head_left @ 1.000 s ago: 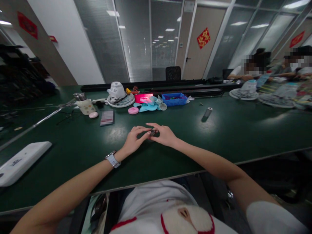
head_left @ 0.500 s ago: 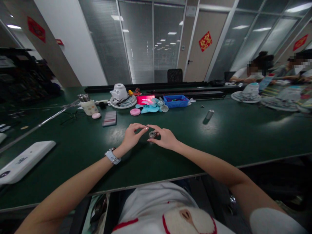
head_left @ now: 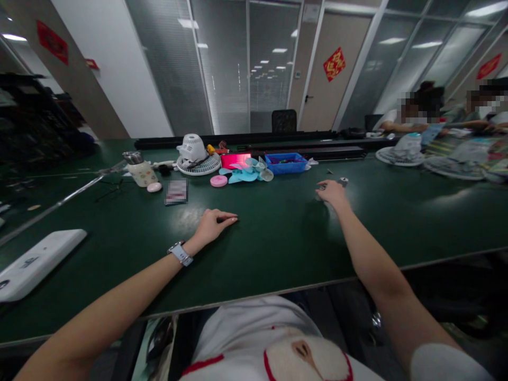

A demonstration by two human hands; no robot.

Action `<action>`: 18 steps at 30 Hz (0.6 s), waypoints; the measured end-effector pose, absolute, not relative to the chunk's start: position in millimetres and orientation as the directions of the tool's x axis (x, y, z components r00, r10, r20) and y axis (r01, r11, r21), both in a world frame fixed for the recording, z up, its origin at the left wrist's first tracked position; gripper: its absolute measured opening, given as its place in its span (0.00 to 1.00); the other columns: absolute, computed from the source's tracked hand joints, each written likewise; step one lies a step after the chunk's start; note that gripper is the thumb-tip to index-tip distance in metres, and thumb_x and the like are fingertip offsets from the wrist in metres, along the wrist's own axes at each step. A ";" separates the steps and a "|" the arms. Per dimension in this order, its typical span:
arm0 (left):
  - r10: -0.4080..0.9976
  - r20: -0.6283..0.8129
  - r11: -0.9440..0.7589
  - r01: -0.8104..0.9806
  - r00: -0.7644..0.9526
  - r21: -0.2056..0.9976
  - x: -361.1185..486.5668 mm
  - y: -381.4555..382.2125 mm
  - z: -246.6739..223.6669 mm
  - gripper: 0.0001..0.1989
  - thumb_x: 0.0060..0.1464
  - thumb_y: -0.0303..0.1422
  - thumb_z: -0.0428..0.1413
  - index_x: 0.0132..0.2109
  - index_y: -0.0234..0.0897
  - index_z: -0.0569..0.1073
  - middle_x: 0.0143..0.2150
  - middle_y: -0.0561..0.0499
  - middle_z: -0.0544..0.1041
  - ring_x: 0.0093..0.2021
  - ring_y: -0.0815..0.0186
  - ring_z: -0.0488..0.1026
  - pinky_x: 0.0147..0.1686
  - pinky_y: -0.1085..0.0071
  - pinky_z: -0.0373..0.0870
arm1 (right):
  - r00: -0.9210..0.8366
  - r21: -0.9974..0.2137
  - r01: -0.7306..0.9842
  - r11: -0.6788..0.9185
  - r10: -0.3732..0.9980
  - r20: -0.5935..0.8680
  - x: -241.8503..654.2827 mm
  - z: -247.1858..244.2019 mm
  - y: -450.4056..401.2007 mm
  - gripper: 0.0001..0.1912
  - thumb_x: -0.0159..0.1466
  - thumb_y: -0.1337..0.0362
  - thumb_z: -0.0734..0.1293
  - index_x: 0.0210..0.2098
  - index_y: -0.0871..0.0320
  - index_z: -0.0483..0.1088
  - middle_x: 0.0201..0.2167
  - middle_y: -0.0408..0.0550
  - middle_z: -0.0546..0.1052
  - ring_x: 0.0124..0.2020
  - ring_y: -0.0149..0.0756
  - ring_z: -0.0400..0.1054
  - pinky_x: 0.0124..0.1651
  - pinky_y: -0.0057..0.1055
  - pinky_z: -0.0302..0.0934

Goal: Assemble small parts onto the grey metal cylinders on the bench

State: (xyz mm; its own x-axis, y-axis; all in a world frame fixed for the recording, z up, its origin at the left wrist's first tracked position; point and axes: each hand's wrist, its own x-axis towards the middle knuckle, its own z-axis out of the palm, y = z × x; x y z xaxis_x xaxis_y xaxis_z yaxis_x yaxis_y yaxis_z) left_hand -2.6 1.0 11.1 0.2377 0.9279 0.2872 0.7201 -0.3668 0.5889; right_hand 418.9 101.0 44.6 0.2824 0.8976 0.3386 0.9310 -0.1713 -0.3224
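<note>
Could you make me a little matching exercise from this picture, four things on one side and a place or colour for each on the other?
Things:
1. Left hand
2. Right hand
3. Small tray
4. Round flat disc

Places and colours:
A. Pink
B. Next to a metal cylinder
C. On the arm that wears a watch
D. Blue

Right pairs: 1-C, 2-B, 3-D, 4-A.

Behind desk (head_left: 270,254): glass partition (head_left: 222,53) with blinds (head_left: 166,63), pale door (head_left: 329,100) with red poster (head_left: 334,64), black chair (head_left: 284,121), white wall (head_left: 115,74), reflected lights (head_left: 280,51).
</note>
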 end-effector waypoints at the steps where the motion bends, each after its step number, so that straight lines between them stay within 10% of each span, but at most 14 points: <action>1: 0.933 0.288 -0.349 0.728 0.213 0.590 -2.1 0.7 11.6 0.20 0.57 0.48 0.54 0.47 0.43 0.82 0.35 0.48 0.82 0.35 0.61 0.74 0.39 0.65 0.68 | 0.289 -0.324 0.928 -0.183 0.903 0.318 422.3 43.6 101.5 0.16 0.58 0.60 0.71 0.44 0.59 0.77 0.40 0.58 0.80 0.41 0.48 0.76 0.45 0.42 0.68; 5: 0.939 0.334 -0.288 0.718 0.082 0.634 -1.1 1.0 11.4 0.23 0.61 0.47 0.49 0.48 0.39 0.81 0.39 0.47 0.82 0.34 0.61 0.73 0.34 0.68 0.67 | 0.282 -0.287 0.943 -0.167 0.860 0.425 397.7 50.1 88.1 0.30 0.57 0.58 0.72 0.57 0.61 0.69 0.52 0.64 0.75 0.51 0.54 0.71 0.53 0.49 0.63; 9: 0.937 0.350 -0.257 0.692 0.007 0.675 -1.7 2.3 10.1 0.22 0.62 0.45 0.47 0.47 0.37 0.80 0.39 0.47 0.82 0.34 0.61 0.74 0.32 0.69 0.66 | -0.136 -0.200 0.920 0.337 0.754 0.643 318.5 56.2 49.7 0.24 0.67 0.60 0.63 0.61 0.59 0.66 0.62 0.62 0.68 0.64 0.52 0.60 0.64 0.55 0.51; 13: 0.936 0.353 -0.260 0.684 0.004 0.681 -1.5 1.8 10.4 0.20 0.61 0.44 0.48 0.45 0.36 0.79 0.38 0.47 0.81 0.35 0.61 0.74 0.35 0.68 0.67 | -0.660 -0.189 0.557 0.809 0.569 0.491 237.9 37.6 9.5 0.22 0.70 0.62 0.60 0.63 0.52 0.65 0.66 0.53 0.64 0.68 0.44 0.55 0.66 0.49 0.53; 18: 0.937 0.348 -0.273 0.665 0.021 0.695 0.8 -1.0 13.2 0.19 0.61 0.43 0.48 0.43 0.36 0.79 0.40 0.47 0.82 0.37 0.61 0.75 0.38 0.68 0.69 | -0.818 -0.216 0.425 0.879 0.475 0.324 205.2 12.8 0.7 0.20 0.70 0.67 0.60 0.60 0.58 0.69 0.64 0.55 0.66 0.65 0.42 0.61 0.64 0.44 0.58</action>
